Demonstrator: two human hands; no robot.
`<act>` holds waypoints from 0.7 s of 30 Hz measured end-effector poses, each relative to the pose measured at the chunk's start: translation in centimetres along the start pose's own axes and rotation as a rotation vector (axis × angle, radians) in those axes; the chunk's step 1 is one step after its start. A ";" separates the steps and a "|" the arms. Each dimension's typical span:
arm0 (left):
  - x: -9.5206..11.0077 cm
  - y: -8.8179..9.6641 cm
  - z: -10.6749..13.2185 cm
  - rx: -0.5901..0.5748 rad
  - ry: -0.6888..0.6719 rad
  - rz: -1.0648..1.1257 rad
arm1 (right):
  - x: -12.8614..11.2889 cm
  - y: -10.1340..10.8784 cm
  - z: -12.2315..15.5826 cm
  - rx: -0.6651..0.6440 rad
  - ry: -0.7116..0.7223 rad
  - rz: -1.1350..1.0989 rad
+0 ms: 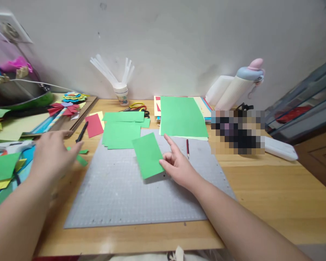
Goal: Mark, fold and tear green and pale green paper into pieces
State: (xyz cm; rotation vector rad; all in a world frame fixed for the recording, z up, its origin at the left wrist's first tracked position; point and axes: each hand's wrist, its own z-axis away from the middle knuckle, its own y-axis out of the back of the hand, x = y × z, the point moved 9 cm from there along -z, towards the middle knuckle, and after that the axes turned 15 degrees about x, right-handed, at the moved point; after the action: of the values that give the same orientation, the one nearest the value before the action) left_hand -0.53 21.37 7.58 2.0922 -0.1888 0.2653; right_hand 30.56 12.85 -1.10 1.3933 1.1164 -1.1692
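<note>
My right hand point(178, 165) pinches a small green sheet of paper point(148, 156) by its lower right edge, thumb on top and index finger stretched out. The sheet is tilted above a grey cutting mat point(119, 192). At the left, my left hand point(53, 150) is a little blurred, its thumb and fingers apart. Thin green paper scraps point(82, 159) show beside its thumb, over the wooden table. Behind the held sheet, several green paper pieces point(122, 134) overlap on the mat's far left corner.
A large green sheet point(182, 116) tops a paper stack at the back. A dark red pencil point(187, 148) lies on the mat; a black pen point(82, 132) is beside red paper point(94, 125). Scissors point(137, 107), a cup point(122, 97) of white strips and a bottle point(237, 87) stand or lie behind.
</note>
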 end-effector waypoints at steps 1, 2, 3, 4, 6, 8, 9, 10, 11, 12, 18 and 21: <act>1.6 -0.3 0.7 -0.037 0.009 0.117 | -0.1 -0.3 0.2 -0.031 0.009 0.005; 3.5 -1.4 1.8 -0.155 0.054 0.299 | -0.3 -0.5 0.4 -0.058 0.018 0.009; 5.4 -2.3 3.0 -0.279 0.109 0.468 | -0.4 -0.6 0.5 -0.080 0.029 0.012; 7.4 -3.2 4.3 -0.406 0.152 0.595 | -0.5 -0.8 0.7 -0.098 0.045 0.016; 10.9 -3.9 6.3 -0.558 0.182 0.746 | -0.9 -0.7 0.8 -0.094 0.099 0.046; 12.9 -3.2 7.0 -0.518 0.121 0.791 | -1.8 0.4 0.6 0.013 0.208 0.117; 13.3 -2.1 6.7 -0.388 0.054 0.787 | -2.6 1.1 0.6 0.094 0.284 0.163; 13.6 -0.8 6.5 -0.239 -0.048 0.770 | -3.6 1.9 0.7 0.173 0.371 0.211; 13.9 0.6 6.7 -0.098 -0.180 0.745 | -4.6 2.5 0.9 0.236 0.460 0.258; 14.4 1.5 7.3 -0.002 -0.329 0.708 | -5.6 2.8 1.2 0.267 0.542 0.306; 15.3 -1.8 11.2 -0.099 -0.687 0.529 | -5.4 -0.4 1.8 -0.109 0.639 0.640; 15.9 -3.4 12.1 -0.245 -0.713 0.473 | -3.4 -1.7 1.8 -0.270 0.514 0.686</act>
State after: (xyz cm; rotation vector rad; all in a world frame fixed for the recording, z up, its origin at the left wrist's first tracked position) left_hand 17.00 12.22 2.97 1.7934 -1.0897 -0.2319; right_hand 28.24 11.06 1.99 1.7089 0.9583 -0.1661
